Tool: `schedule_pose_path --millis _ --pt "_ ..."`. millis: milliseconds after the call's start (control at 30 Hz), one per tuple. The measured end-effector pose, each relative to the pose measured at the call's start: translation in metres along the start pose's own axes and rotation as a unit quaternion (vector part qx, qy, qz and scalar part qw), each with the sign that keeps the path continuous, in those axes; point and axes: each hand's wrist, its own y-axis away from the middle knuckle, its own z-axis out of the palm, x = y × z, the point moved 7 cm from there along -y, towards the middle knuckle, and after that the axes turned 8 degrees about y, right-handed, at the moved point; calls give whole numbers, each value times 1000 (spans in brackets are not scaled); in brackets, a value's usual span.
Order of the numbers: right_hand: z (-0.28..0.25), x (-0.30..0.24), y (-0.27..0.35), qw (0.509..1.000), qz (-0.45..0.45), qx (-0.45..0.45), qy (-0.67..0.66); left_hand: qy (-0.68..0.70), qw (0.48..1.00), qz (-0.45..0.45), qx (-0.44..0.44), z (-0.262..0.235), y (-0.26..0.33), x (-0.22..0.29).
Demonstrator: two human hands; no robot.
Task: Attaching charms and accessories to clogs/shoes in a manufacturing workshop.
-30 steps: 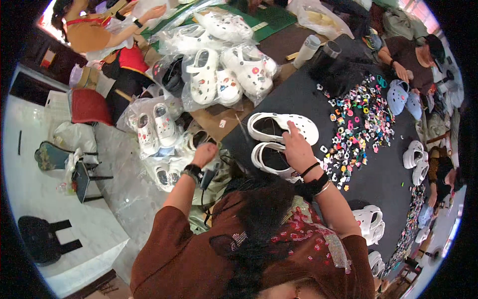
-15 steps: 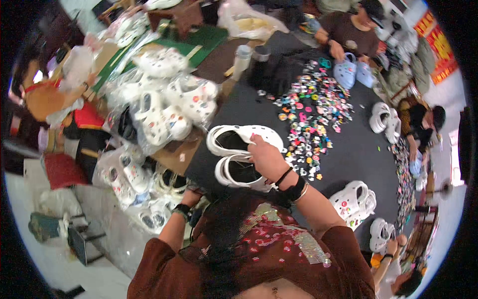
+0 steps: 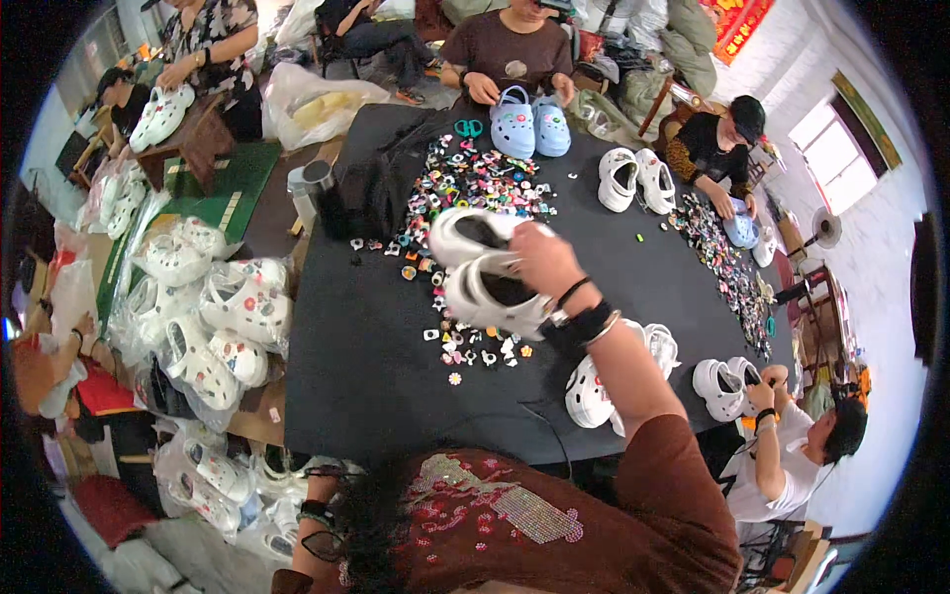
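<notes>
My right hand [image 3: 544, 262] is closed on a pair of white clogs [image 3: 485, 315], holding them together over the black table [image 3: 376, 396]. Below and around them lies a heap of small colourful shoe charms [image 3: 470, 183], partly covered by the clogs. My left hand [image 3: 323, 482] hangs low by the near left table edge, beside bagged white clogs [image 3: 213, 470]. Its fingers are too hidden to tell what they do. Close to my right forearm stands another pair of white clogs [image 3: 591, 393], partly behind the arm.
Plastic-wrapped white clogs [image 3: 198, 327] pile up at left. Across the table a person handles light blue clogs [image 3: 513, 129]. More white clogs [image 3: 618, 183] and a second charm heap [image 3: 717, 257] lie right, with other people working there. A metal tumbler [image 3: 319, 178] stands far left.
The view has turned rightward. My right hand has lifted the pair of white clogs off the near left of the table and carried it over the charm heap.
</notes>
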Motion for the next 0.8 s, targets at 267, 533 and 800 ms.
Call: schedule_pose_path --millis 267,533,800 --pt "70 218 -6 974 202 -60 82 -37 977 -198 71 18 76 31" --pt "192 346 -8 948 137 -264 114 -25 981 -174 80 104 114 86" --pt "76 114 -24 975 0 -75 -210 175 899 -359 182 119 159 88"
